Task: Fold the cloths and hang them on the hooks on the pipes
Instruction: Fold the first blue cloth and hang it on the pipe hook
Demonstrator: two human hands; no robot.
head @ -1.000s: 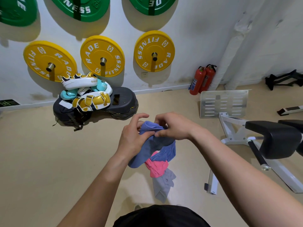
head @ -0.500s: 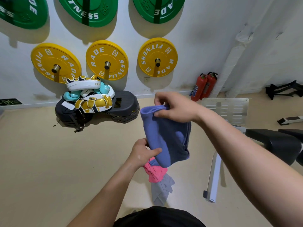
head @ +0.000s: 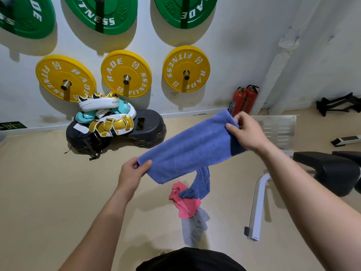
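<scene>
Head view: a blue cloth (head: 191, 151) is held spread in the air between both hands, in the middle of the scene above the beige floor (head: 48, 192); it slants from its near-left end up to its far-right end. The left hand (head: 132, 171) pinches the near-left corner, thumb on top and fingers curled beneath; the right hand (head: 248, 132) grips the far-right edge, fingers folded over the hem. A blue strip (head: 203, 180) hangs from under the cloth's lower edge; whether it belongs to the same cloth cannot be told. At its lower end is a pink cloth (head: 185, 204), and just nearer a grey cloth (head: 195, 227); whether these hang or lie on the floor cannot be told.

On the far white wall (head: 244, 36) three yellow weight plates (head: 126, 74) sit on pegs, with green weight plates (head: 101, 14) above them; below, on the far left, white, gold and teal pads (head: 106, 118) are piled on a black platform (head: 148, 130). Two red fire extinguishers (head: 244, 100) stand against the wall beside a white wrapped pipe (head: 277, 69); a perforated metal plate (head: 277, 130) shows behind the right hand; a black padded bench (head: 328, 171) with a white frame stands at the right.
</scene>
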